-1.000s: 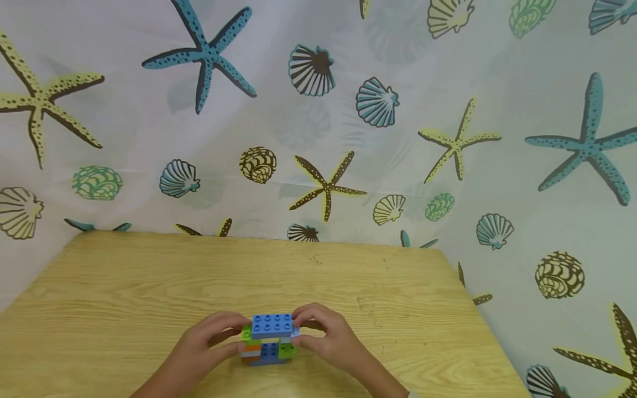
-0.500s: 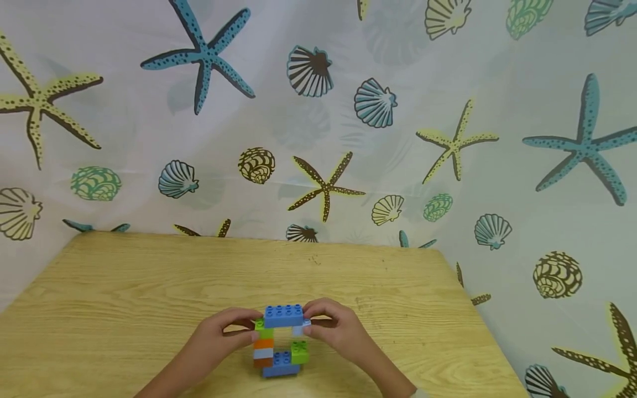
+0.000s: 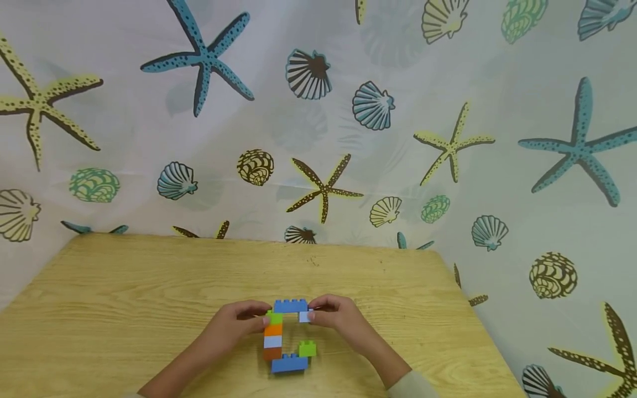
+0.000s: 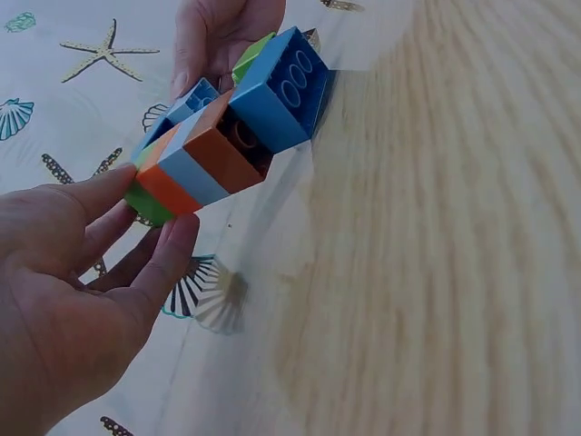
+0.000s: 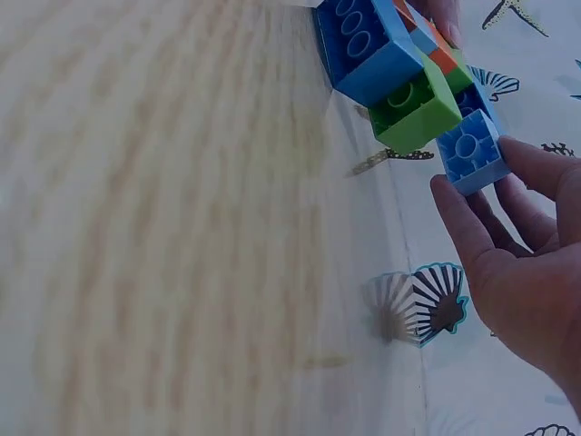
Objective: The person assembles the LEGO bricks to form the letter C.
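Note:
Toy building bricks form a C-shaped frame, held by both hands, with the underside of its lower blue brick (image 4: 290,91) showing. The left hand (image 3: 233,325) pinches the upper green brick (image 3: 275,318) atop a column of orange (image 3: 273,330), light blue (image 3: 272,341) and brown bricks (image 3: 272,353). A long blue brick (image 3: 291,306) spans the top. The right hand (image 3: 343,319) pinches a light blue brick (image 3: 304,317) beneath its right end. Below that, across a gap, a green brick (image 5: 418,113) sits on the lower blue brick's right end.
A wood-grain table (image 3: 174,282) lies under the hands. White cloth (image 3: 318,121) printed with starfish and shells rises behind it and along the right side.
The brick frame has shifted right and tilted, so its front side now faces the head camera and its gap shows wider. Both hands have kept hold and moved with it.

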`<state>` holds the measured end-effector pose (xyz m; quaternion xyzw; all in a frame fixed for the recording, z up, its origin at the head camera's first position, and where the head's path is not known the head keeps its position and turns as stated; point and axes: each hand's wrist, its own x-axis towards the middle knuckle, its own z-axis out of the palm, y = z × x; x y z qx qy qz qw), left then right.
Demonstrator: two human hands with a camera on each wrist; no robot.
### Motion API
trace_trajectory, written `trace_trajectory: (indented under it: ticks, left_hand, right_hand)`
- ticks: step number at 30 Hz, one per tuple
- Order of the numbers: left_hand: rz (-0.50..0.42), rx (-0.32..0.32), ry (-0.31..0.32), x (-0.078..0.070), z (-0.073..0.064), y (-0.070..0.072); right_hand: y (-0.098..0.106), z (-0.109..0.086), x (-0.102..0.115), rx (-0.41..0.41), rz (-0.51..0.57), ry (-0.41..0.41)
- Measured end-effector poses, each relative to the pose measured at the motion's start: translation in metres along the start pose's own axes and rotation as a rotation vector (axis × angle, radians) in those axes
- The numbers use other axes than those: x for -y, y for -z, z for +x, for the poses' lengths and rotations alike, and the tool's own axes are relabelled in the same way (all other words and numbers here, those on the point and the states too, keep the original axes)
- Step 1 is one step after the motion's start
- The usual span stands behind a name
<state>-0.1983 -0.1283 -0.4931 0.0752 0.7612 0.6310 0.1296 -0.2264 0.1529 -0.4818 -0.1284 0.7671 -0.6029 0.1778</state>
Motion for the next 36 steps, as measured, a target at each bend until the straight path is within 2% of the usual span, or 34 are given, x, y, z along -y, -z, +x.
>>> trace_trajectory:
  ticks: [4, 9, 12, 17, 23, 31, 36]
  left_hand:
    - [0.026, -0.033, 0.022, 0.005, 0.009, -0.002]
    - [0.130, -0.107, 0.028, 0.010, 0.017, -0.005]
    - [0.168, -0.126, 0.036, 0.012, 0.019, -0.007]
    - [0.143, -0.119, 0.041, 0.015, 0.022, -0.009]
    - [0.121, -0.111, 0.008, 0.016, 0.020, -0.008]
    - [0.114, -0.130, 0.013, 0.015, 0.019, -0.008]
    - [0.194, -0.170, 0.031, 0.011, 0.012, -0.003]
  right_hand:
    - [0.001, 0.008, -0.005, -0.017, -0.008, -0.023]
    - [-0.001, 0.016, -0.012, -0.054, -0.030, -0.021]
    - [-0.003, 0.019, -0.013, -0.078, -0.042, -0.023]
    - [-0.008, 0.021, -0.015, -0.112, -0.038, -0.012]
    - [-0.012, 0.026, -0.016, -0.128, -0.070, -0.012]
    - [-0.010, 0.023, -0.011, -0.121, -0.079, -0.007]
    - [-0.001, 0.013, -0.008, -0.159, -0.167, 0.044]
